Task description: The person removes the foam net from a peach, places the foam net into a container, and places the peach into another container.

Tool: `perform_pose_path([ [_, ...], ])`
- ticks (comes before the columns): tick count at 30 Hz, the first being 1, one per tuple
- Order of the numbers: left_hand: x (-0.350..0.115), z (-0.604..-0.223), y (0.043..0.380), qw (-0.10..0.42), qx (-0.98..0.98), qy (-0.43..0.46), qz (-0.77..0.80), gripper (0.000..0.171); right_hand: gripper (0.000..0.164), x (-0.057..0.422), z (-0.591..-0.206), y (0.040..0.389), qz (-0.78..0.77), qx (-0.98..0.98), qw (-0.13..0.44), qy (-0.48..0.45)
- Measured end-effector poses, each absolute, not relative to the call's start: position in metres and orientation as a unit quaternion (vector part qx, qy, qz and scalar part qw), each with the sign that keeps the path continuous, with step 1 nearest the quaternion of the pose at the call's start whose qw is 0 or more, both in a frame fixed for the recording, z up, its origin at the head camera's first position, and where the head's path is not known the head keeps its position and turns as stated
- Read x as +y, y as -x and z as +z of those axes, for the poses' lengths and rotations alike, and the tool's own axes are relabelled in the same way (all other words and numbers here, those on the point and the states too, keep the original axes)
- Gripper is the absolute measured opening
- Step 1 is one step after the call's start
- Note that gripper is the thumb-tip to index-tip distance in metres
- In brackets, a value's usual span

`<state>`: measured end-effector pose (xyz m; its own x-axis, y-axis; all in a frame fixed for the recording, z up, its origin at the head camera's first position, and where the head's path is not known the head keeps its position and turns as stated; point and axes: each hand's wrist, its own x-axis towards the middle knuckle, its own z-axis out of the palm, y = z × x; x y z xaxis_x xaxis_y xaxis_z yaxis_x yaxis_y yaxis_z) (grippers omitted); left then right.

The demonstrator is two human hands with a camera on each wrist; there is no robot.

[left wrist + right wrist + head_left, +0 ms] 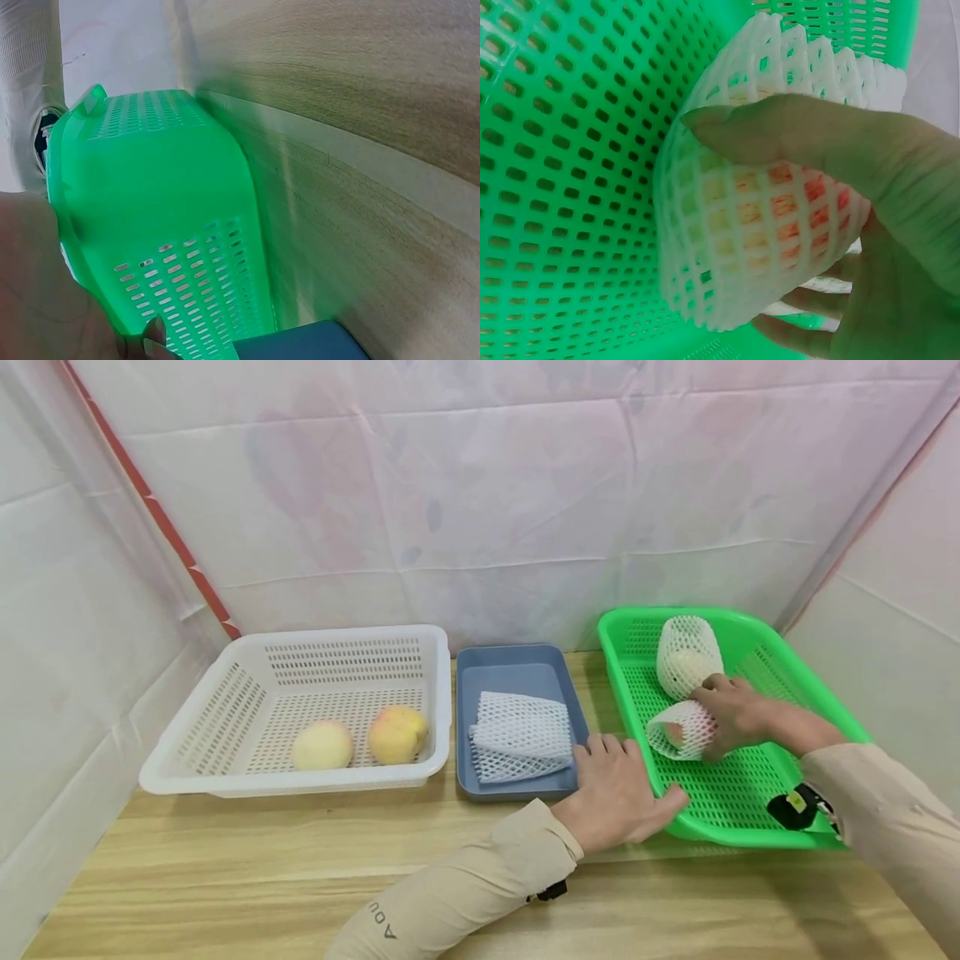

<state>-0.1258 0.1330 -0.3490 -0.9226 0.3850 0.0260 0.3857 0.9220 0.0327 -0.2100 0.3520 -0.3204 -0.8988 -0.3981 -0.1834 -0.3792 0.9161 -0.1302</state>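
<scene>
In the green basket [738,839], my right hand [738,714] holds a peach in a white foam net [681,731]. The right wrist view shows the thumb across the upper side of the netted peach [757,217] and fingers on the other side; red and yellow skin shows through the mesh. Just behind it lies another foam-netted fruit [684,656]. My left hand [618,785] lies at the basket's near left rim, thumb over the rim and fingers beside the blue tray [517,656]. That hand holds nothing that shows.
Folded white foam nets [521,735] lie in the blue tray. At the left, a white basket [292,785] holds a pale peach [322,746] and a yellow peach [399,735]. All stand on a wooden table [262,868] against sheet-covered walls [495,510].
</scene>
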Motion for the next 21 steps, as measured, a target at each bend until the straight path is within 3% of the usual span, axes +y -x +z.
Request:
perform_pose_path([
  [8, 0.134, -0.347, 0.124, 0.013, -0.981, 0.195, -0.007, 0.068, 0.073, 0.351, -0.322, 0.214, -0.128, 0.956, 0.152, 0.217],
  [21, 0.132, -0.346, 0.124, 0.013, -0.978, 0.208, -0.007, 0.066, 0.081, 0.349, -0.313, 0.214, -0.145, 0.967, 0.085, 0.191],
])
